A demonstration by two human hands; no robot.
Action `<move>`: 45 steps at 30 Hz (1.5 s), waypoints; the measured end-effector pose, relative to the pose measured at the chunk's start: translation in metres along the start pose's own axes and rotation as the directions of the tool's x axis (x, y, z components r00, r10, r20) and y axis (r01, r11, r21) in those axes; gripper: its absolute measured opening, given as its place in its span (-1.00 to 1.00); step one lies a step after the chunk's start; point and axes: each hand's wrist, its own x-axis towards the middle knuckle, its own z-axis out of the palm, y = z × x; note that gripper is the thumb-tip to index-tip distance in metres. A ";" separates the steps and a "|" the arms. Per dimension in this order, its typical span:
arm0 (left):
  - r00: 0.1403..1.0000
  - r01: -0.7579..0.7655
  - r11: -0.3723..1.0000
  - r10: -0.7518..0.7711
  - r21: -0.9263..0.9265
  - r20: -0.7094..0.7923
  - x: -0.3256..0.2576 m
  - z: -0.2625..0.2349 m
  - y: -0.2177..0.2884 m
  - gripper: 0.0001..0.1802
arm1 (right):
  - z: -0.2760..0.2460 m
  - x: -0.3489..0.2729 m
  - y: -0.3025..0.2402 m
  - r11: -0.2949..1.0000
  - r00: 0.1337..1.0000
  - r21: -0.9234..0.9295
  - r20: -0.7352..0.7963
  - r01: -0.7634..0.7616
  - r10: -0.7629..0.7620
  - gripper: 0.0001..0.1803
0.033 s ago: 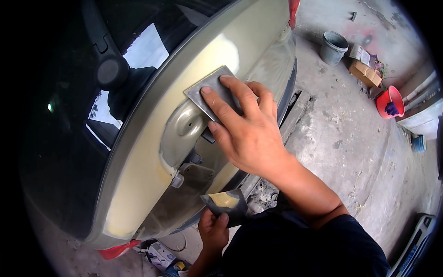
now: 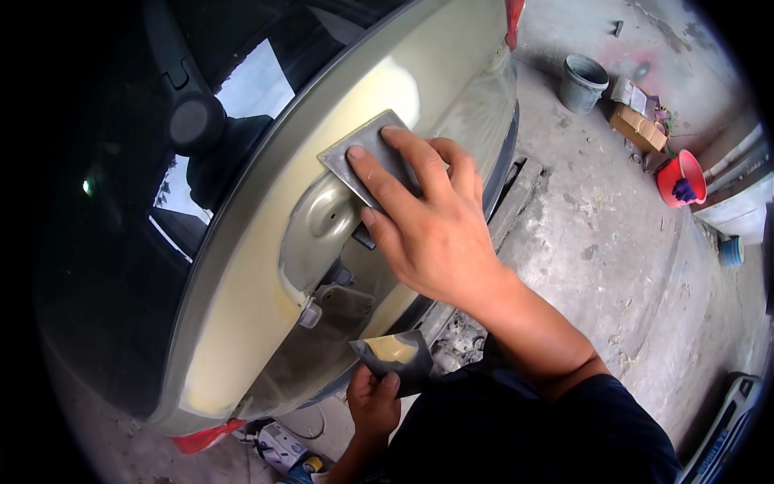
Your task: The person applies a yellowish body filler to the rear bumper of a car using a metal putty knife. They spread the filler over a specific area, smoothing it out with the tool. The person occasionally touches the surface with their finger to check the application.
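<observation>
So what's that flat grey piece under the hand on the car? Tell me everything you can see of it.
The flat grey spreader is a thin, roughly rectangular sheet, dull like metal or stiff plastic. It lies tilted against the pale yellow-green car panel, just above the round recess. The right hand presses its fingers on the lower right part, so only the upper left corner and edges show.
</observation>
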 end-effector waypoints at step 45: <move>0.997 -0.008 1.000 0.010 -0.017 0.072 0.006 -0.007 0.011 -0.62 | 0.022 -0.007 0.011 0.999 0.998 0.029 -0.060 0.014 -0.013 -0.45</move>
